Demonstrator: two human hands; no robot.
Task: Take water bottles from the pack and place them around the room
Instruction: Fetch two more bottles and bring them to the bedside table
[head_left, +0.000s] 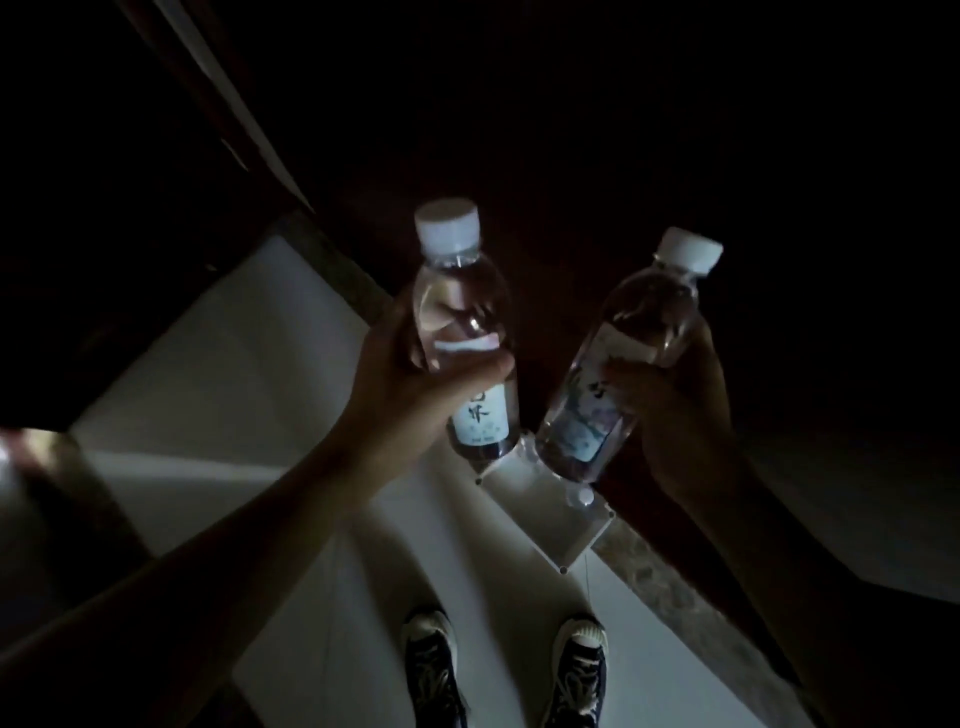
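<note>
While the room is lying in near darkness, a person is holding up two clear plastic water bottles with white screw caps, one in each hand, above a pale tiled floor (291, 395). The left hand (400, 379) is gripping the left water bottle (465, 332) around its middle, the thumb pressing across the front just above the pale printed label and the fingers curling round the far side. The right hand (680, 400) is gripping the right water bottle (618, 353), which is tilting to the right at the cap, its fingers wrapping the body from the right side. Both bottles are hanging in the air above a small white square plate (550, 519) with a round knob, lying on the floor; their bases are nearly meeting just above it. Below the plate, a pair of dark lace-up sneakers with white toe caps (434, 670) is standing on the floor. Above and to the right of the plate, a dark reddish-brown surface is fading into shadow.
</note>
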